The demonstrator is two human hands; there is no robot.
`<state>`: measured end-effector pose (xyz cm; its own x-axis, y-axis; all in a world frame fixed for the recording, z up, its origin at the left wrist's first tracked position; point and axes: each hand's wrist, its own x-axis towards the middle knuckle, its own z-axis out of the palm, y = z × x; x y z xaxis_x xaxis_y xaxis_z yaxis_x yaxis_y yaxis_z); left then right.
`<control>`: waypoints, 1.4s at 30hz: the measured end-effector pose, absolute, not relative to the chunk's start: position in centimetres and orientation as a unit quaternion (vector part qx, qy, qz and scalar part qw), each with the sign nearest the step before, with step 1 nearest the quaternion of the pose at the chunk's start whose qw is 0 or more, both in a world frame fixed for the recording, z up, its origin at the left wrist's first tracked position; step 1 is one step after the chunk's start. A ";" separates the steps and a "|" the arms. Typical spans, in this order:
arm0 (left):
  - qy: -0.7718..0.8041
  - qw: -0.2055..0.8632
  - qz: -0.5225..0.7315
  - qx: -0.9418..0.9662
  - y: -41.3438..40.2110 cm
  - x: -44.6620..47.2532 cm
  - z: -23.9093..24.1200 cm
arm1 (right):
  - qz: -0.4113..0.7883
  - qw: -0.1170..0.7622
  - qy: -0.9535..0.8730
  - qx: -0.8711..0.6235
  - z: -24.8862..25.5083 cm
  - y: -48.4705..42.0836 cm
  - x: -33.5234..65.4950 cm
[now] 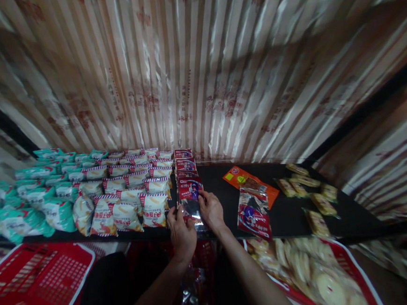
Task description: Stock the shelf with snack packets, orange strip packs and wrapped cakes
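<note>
Both hands are at a dark red snack packet (190, 196) at the front of a column of matching packets (184, 166) on the black shelf (215, 182). My left hand (182, 234) grips its lower left edge, fingers curled. On the right edge, my right hand (211, 211) pinches it with thumb and fingers. The packet's lower part looks clear and shiny. Left of it stand rows of white snack bags (154, 209) with striped tops. To the right lies another dark red packet (253, 212), partly over an orange packet (235, 177).
Teal bags (58, 214) fill the shelf's left end. Small yellowish packets (323, 204) lie scattered at the right. Below are a red basket (63, 271) at left and a basket of round packaged items (328, 286) at right. Striped plastic sheeting (190, 78) hangs behind the shelf.
</note>
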<state>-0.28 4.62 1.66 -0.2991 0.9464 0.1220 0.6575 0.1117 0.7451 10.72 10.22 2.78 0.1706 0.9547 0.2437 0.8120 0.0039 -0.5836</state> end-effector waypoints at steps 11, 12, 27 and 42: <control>0.714 0.156 0.319 0.604 5.6 -0.1 2.3 | 0.114 0.312 -0.628 -0.704 2.9 10.0 10.6; 0.717 0.158 0.318 0.599 6.1 -0.1 2.4 | 0.114 0.315 -0.626 -0.704 2.9 10.0 10.5; 0.725 0.207 0.279 0.594 9.5 1.0 2.6 | 0.076 0.336 -0.627 -0.699 1.8 10.2 10.3; 0.732 0.207 0.335 0.556 9.7 0.8 2.2 | 0.097 0.332 -0.645 -0.682 0.4 11.5 10.1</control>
